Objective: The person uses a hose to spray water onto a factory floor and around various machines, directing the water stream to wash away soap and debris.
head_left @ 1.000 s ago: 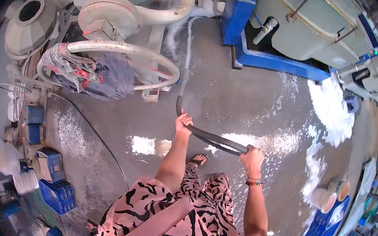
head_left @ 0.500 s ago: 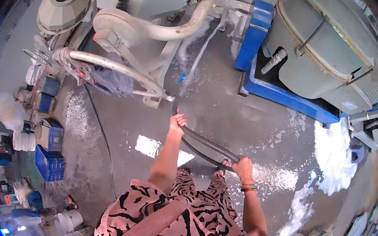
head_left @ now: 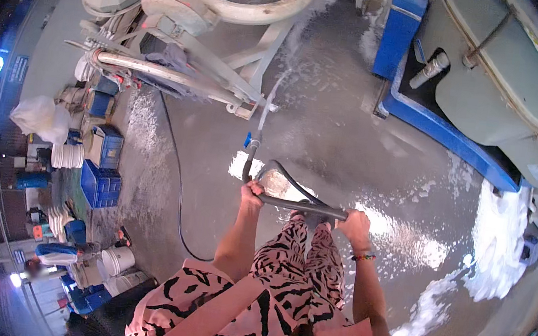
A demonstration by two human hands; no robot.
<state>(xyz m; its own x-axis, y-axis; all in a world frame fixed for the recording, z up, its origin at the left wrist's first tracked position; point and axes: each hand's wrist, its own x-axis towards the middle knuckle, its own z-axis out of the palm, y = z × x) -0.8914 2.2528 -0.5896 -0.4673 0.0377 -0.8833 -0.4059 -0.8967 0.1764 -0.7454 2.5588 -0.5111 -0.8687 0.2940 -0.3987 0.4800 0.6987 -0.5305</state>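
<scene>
A dark grey hose (head_left: 298, 206) runs across in front of my legs between my two hands. My left hand (head_left: 252, 193) is wrapped round it near its outlet end. My right hand (head_left: 354, 229) grips it farther right, at about the same height. A loop of the hose rises behind the stretch between the hands. Ahead of my left hand, the end carries a valve with a blue handle (head_left: 247, 140). From it a jet of water (head_left: 268, 105) shoots forward onto the wet floor, beside the foot of a pale metal frame (head_left: 246, 107).
A large grey drum machine on a blue base (head_left: 451, 139) stands at the right. White foam (head_left: 496, 244) lies on the floor there. Blue crates (head_left: 100, 185) and white buckets (head_left: 118, 260) line the left side. A black cable (head_left: 179, 171) trails over the floor.
The hose end and valve have come nearer to me, and the hose loop now arches higher. My view has shifted, so the machines appear higher in it. Both hands keep their grip.
</scene>
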